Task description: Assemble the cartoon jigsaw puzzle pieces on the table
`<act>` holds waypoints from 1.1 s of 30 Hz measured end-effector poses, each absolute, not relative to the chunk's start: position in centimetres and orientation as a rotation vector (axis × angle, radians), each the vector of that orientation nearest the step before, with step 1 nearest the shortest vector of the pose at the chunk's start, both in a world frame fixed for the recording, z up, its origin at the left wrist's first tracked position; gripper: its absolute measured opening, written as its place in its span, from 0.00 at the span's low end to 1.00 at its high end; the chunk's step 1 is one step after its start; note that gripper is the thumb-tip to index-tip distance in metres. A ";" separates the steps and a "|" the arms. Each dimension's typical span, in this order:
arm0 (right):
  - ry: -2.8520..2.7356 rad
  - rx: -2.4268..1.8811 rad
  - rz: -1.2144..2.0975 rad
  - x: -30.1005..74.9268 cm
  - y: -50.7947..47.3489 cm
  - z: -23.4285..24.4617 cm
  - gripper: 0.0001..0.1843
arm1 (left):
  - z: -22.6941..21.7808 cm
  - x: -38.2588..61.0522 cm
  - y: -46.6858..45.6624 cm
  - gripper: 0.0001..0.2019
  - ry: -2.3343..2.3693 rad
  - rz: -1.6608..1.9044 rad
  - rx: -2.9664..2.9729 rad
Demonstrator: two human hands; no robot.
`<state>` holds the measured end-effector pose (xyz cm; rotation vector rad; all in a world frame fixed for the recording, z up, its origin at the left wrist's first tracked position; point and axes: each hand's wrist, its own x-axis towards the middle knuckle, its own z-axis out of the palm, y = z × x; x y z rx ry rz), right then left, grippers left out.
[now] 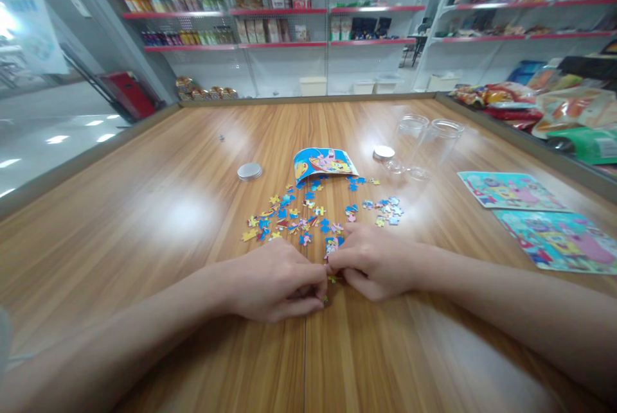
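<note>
On the table in front of me, my left hand (pixel 282 281) is closed, fingers curled down. A bit of a yellow-green jigsaw piece (pixel 325 299) shows at its fingertips. Beside it my right hand (pixel 378 262) is closed too, fingertips pinched at a small joined patch of jigsaw pieces (pixel 332 246) in blue, pink and white. Below those fingers a yellow piece (pixel 333 279) peeks out. The hands nearly touch, and their fingers partly hide what they hold. Beyond them spreads a scatter of loose jigsaw pieces (pixel 284 214), with a smaller pile (pixel 390 210) to the right.
A curved cartoon picture card (pixel 325 162) stands behind the pieces. Two silvery lids (pixel 249 171) (pixel 384 152) and two clear jars (pixel 409 143) (pixel 441 143) are farther back. Two flat cartoon sheets (pixel 511 190) (pixel 562 239) lie right. Packaged snacks (pixel 511 101) sit beyond the table's right edge.
</note>
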<state>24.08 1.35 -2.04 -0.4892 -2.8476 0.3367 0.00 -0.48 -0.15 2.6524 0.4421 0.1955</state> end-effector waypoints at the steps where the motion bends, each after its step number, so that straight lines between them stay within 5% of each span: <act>1: -2.854 -0.487 0.328 24.1 1.3 -2.0 0.13 | -0.2 0.0 -0.5 0.02 0.446 0.201 2.668; 9: -2.860 -0.463 0.358 24.0 1.3 -1.8 0.14 | -0.5 -0.1 0.0 0.10 0.497 0.308 2.737; 33: -2.853 -0.469 0.392 24.0 1.2 -1.8 0.13 | -0.7 -0.2 -0.2 0.06 0.456 0.194 2.721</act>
